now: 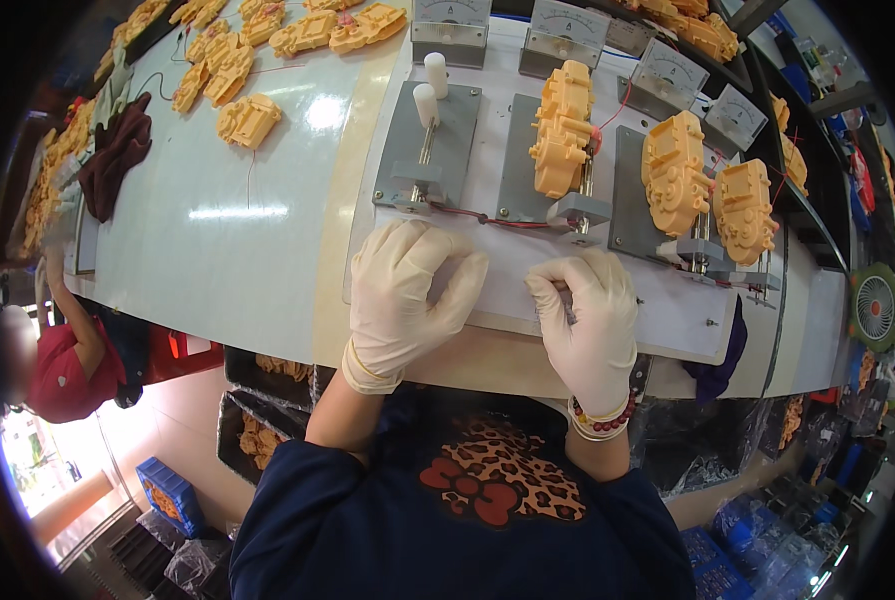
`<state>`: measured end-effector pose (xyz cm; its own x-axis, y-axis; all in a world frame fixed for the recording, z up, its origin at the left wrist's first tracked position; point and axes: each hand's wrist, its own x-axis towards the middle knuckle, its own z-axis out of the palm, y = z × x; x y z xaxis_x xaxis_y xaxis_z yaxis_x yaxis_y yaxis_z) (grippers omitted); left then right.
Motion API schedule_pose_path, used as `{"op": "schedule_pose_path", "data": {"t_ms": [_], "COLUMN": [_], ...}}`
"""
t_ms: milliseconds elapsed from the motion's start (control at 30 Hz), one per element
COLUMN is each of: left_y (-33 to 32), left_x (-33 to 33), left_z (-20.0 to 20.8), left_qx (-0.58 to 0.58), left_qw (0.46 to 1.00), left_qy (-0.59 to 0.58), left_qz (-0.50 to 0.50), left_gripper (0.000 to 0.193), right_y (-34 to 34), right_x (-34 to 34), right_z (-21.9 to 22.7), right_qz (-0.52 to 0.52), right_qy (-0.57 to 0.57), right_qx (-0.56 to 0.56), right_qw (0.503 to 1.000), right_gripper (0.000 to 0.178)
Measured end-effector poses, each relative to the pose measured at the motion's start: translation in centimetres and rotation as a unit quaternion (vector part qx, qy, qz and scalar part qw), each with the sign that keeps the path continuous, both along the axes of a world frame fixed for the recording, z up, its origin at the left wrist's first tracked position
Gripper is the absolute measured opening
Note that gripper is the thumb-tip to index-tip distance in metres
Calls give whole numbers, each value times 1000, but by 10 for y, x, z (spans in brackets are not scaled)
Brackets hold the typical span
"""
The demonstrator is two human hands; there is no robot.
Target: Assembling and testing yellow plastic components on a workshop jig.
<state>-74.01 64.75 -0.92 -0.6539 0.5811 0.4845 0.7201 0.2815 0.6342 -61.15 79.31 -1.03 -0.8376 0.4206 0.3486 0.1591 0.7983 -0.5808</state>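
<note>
Both my hands wear white gloves and hover at the near edge of a white board [512, 300]. My left hand [407, 290] is curled, thumb and forefinger bent toward each other, near the leftmost grey test fixture [447, 130]. That fixture carries two white pegs [429, 103] and no housing. My right hand [587, 310] is also curled, below the second fixture. Anything inside either hand is hidden. Yellow-orange plastic gear housings stand on the other fixtures: one [564, 130] in the middle, another [675, 170] further right, and a third [745, 210] rightmost. Red and black wires [482, 217] run along the fixtures' near side.
Analog meters [564, 35] line the board's back. A loose housing [248, 121] lies on the table [207, 175], with several more piled at the far left. A dark cloth [117, 160] sits left. A person in red [72, 370] works at left; a small fan [874, 305] stands right.
</note>
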Motion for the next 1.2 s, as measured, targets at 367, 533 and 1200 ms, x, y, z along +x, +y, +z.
{"op": "schedule_pose_path", "data": {"t_ms": [367, 533, 1200], "left_y": [0, 0, 1], "left_x": [-1, 0, 0], "left_z": [-1, 0, -2], "left_qx": [9, 5, 2], "left_qw": [1000, 1000, 1000], "left_qy": [7, 7, 14], "left_qz": [0, 0, 3], "left_gripper": [14, 14, 14], "right_y": [-1, -2, -7], "right_x": [-1, 0, 0], "right_z": [-1, -2, -5], "right_qz": [0, -5, -7], "right_qy": [4, -5, 66], "right_qx": [26, 39, 119], "right_qw": [1000, 999, 991], "right_gripper": [15, 15, 21]}}
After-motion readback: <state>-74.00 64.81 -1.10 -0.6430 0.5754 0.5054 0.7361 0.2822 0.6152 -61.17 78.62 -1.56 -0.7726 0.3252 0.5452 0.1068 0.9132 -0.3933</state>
